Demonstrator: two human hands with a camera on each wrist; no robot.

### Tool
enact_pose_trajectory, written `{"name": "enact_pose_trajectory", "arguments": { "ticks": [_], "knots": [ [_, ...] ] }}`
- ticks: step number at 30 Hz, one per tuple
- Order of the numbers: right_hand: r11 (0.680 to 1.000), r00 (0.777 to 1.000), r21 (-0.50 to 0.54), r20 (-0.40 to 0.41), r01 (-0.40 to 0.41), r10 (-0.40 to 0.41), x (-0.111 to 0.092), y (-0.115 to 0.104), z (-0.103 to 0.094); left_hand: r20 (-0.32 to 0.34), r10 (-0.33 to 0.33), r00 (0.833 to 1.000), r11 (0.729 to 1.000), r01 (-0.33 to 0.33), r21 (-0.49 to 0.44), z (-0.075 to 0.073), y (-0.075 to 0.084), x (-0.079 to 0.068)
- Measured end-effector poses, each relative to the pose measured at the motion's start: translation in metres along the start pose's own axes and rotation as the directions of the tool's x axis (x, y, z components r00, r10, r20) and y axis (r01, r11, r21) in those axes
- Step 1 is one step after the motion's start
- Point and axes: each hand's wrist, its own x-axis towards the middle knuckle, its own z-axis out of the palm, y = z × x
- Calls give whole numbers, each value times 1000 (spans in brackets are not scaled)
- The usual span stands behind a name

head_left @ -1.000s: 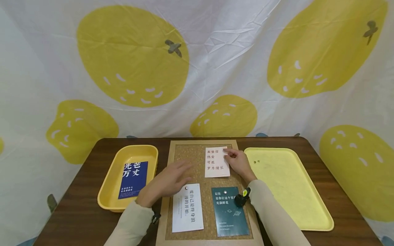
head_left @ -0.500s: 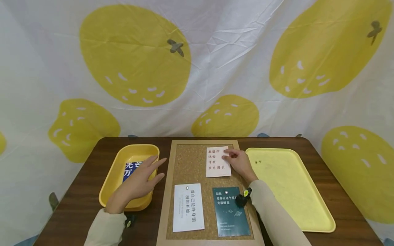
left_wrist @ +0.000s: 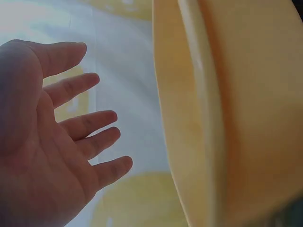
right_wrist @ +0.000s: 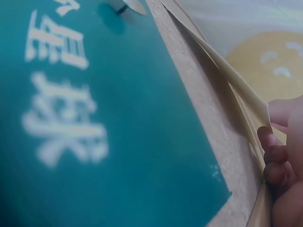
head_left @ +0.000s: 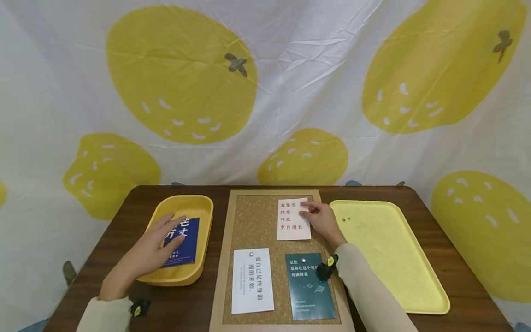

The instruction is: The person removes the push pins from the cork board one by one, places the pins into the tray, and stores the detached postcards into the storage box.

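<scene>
My left hand hovers over the yellow basket, holding nothing; its fingers are spread in the left wrist view. Partly hidden beneath it lies a dark blue card with white lettering. At the right, my right hand pinches the right edge of a white card with reddish writing, which lies over the upper right of the cork board. In the right wrist view, that card's edge is lifted off the board at the fingers.
Lower on the board, a white card and a teal card each carry a pushpin near the top. A pale yellow tray right of the board has small pins at its upper left. A lemon-print curtain hangs behind the table.
My left hand has moved left from over the cork board to over the yellow basket. The right hand stays at the white card's edge.
</scene>
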Motion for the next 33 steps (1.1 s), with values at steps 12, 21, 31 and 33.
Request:
{"name": "enact_pose_trajectory", "arguments": {
  "ticks": [12, 21, 31, 33],
  "knots": [
    [999, 998, 4, 37, -48, 48, -1, -3, -4, -39, -136, 990, 989, 133, -69, -8, -59, -28],
    [998, 996, -4, 50, -70, 70, -1, -2, -3, 51, -220, 974, 951, 226, -209, -1, -77, -33],
    [999, 997, -5, 51, -53, 53, -2, -2, -5, 134, -247, 960, 903, 278, -327, 5, -94, -30],
    [999, 997, -1, 50, -51, 51, -3, -3, -4, 158, -263, 952, 892, 302, -336, 7, -97, -30]
  ]
}}
